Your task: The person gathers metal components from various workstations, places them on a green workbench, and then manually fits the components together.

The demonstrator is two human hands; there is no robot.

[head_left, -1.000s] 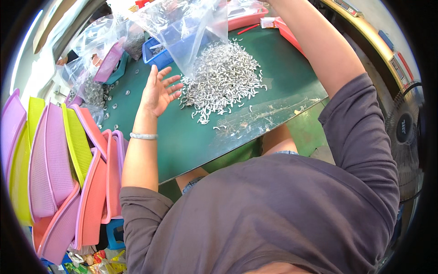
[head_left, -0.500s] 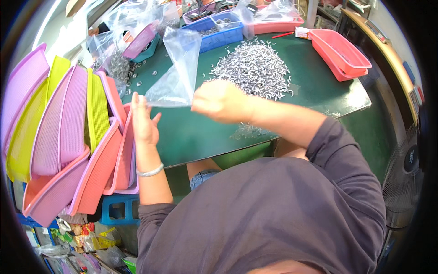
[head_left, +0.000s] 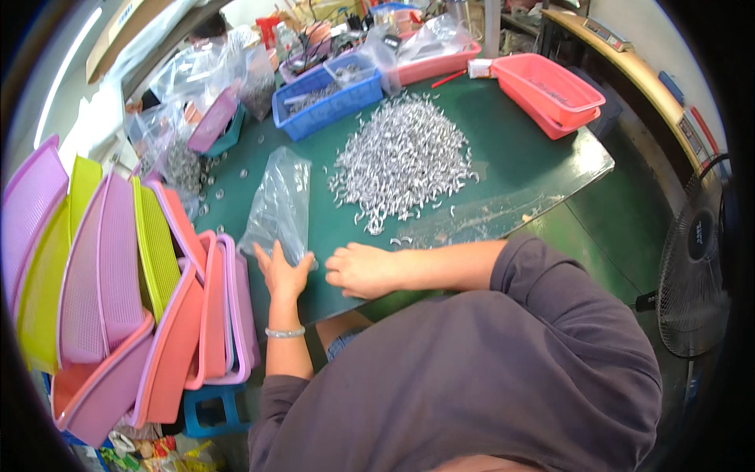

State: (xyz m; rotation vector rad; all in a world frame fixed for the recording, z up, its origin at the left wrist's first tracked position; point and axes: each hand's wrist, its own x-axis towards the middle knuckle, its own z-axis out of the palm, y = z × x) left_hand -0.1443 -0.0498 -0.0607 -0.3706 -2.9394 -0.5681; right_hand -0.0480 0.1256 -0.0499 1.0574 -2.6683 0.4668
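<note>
A clear plastic bag (head_left: 281, 197) lies flat on the green table, left of a heap of small curved silver metal pieces (head_left: 405, 157). My left hand (head_left: 285, 271) rests at the bag's near end, thumb and fingers spread apart and touching the film. Just right of it, close to the table's front edge, my right hand (head_left: 362, 270) is closed, its fingers curled under. Whatever those fingers hold, if anything, is hidden. A gap separates the right hand from the bag.
Purple, yellow-green and coral plastic baskets (head_left: 118, 267) crowd the left side. Behind the heap stand a blue bin (head_left: 326, 106) and a pink tray (head_left: 436, 63); stacked coral trays (head_left: 550, 90) sit at the back right. Filled bags (head_left: 185, 165) stand far left. A fan (head_left: 692, 267) is at right.
The bag, held up and stretched between both hands earlier, now lies on the table. Both hands have come down nearer the front edge, and the right hand is apart from the bag.
</note>
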